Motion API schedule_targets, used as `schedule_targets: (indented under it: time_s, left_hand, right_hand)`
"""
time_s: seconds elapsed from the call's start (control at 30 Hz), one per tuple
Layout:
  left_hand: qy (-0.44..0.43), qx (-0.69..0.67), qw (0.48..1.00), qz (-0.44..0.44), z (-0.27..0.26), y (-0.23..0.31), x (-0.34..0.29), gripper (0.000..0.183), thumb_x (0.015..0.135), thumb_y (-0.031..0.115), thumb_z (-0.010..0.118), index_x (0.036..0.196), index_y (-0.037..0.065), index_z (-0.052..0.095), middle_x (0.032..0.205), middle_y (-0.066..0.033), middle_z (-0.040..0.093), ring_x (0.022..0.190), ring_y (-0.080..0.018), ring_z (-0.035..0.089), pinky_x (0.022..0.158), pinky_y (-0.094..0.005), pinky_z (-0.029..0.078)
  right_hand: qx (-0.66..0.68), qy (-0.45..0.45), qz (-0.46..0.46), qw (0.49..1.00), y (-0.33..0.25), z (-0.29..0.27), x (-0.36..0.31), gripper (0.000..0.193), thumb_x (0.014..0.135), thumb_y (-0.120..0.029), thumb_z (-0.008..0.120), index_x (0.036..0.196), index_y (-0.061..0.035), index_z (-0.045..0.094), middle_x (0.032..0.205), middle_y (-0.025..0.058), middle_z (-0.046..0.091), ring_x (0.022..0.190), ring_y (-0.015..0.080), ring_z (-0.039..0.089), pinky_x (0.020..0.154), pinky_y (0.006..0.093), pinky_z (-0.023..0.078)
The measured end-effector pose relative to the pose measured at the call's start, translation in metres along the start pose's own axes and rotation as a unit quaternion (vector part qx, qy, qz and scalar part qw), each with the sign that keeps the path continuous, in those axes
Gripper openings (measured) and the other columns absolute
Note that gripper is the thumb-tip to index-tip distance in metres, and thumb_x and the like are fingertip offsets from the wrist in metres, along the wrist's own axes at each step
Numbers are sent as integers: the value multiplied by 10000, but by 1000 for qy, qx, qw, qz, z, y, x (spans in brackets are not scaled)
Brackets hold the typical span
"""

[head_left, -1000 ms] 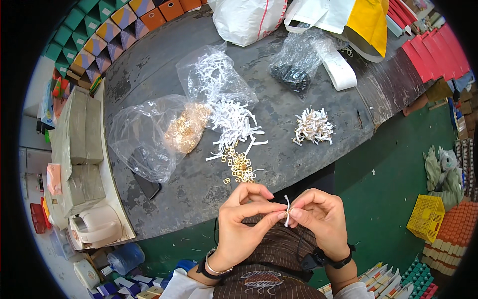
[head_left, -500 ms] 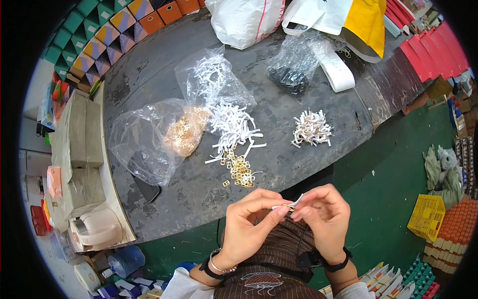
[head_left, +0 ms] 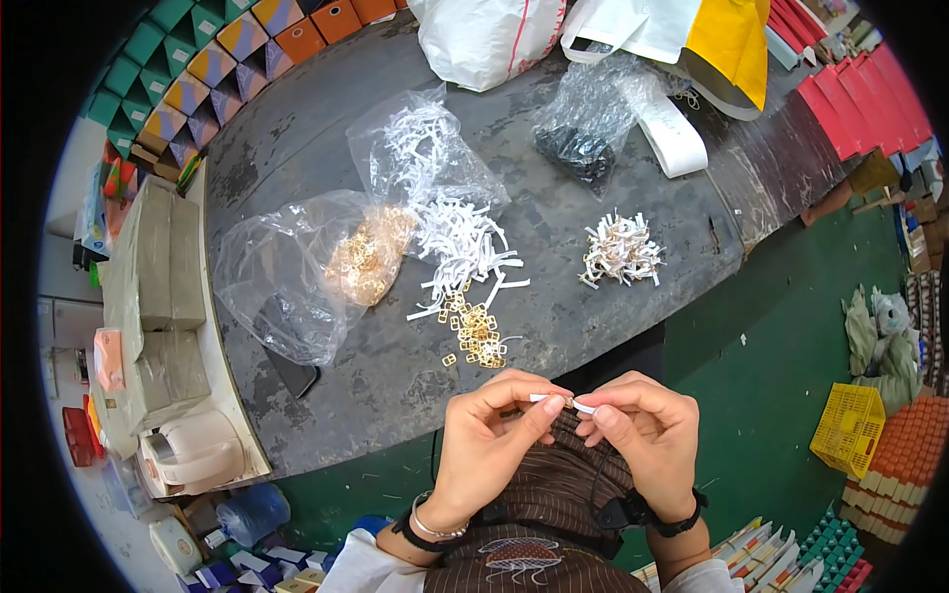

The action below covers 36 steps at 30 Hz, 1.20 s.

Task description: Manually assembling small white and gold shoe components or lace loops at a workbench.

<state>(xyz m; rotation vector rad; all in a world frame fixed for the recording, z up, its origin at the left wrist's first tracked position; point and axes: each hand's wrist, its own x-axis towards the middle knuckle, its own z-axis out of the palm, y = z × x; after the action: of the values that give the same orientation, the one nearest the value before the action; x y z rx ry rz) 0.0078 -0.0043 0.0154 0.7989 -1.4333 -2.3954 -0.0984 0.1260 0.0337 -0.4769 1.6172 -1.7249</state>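
1. The white strip (head_left: 585, 408) is between the two hands, in front of the brown striped clothing (head_left: 524, 484). A small gold buckle (head_left: 568, 402) seems to sit near its middle.

2. The fingers of the left hand (head_left: 486, 440) pinch the strip, with one white end showing above the thumb. The fingers of the right hand (head_left: 650, 435) pinch the other end.

3. I judge the strip to be very light, soft and easy to bend, so it cannot be pushed from far away. It is better to hold it near its ends, between thumb and first finger.

4. The buckle looks like thin metal: stiff, light and perhaps slippery. I would hold it by its outer edges, so its openings are free.

5. The loose buckles (head_left: 479, 334) and loose strips (head_left: 465, 242) on the tabletop (head_left: 395, 410) lie over one another, so picking up one alone may be difficult.

6. The fingertips hide most of the buckle; I cannot tell how the strip passes through it. In the clear bag (head_left: 272, 252), folds and shine blur the gold pieces. The white bag (head_left: 484, 44) is cut off above.
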Motion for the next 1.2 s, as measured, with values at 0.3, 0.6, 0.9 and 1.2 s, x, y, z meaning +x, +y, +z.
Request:
schedule_targets:
  time_s: [0.3,0.6,0.9,1.2]
  left_hand:
    - [14,-1,1000,1,0,-2,-2,108,873,18,647,963,-38,664,961,-59,610,781,-71,591,633,-192,497]
    - [-8,4,1000,-23,-6,3,-4,110,874,28,650,962,-26,688,959,-67,630,768,-78,594,627,-191,491]
    - [10,35,999,-1,-3,10,-5,127,868,9,642,972,-32,702,912,-95,629,739,-107,586,614,-213,490]
    - [30,90,994,56,0,5,-5,141,859,9,656,990,-23,698,915,-74,636,784,-106,628,670,-207,515]
  right_hand:
    - [64,-2,45,997,1,4,1,181,820,38,675,998,64,665,932,133,649,788,142,653,643,221,556]
    - [-83,-17,-57,995,5,9,7,205,775,74,692,976,38,693,892,133,670,781,134,661,643,221,557]
    - [-72,4,-57,996,6,12,7,168,791,76,675,957,55,681,896,132,675,778,146,670,683,231,565]
    - [-14,1,-29,999,9,11,5,155,825,90,625,978,107,617,912,157,665,817,164,676,727,249,571]
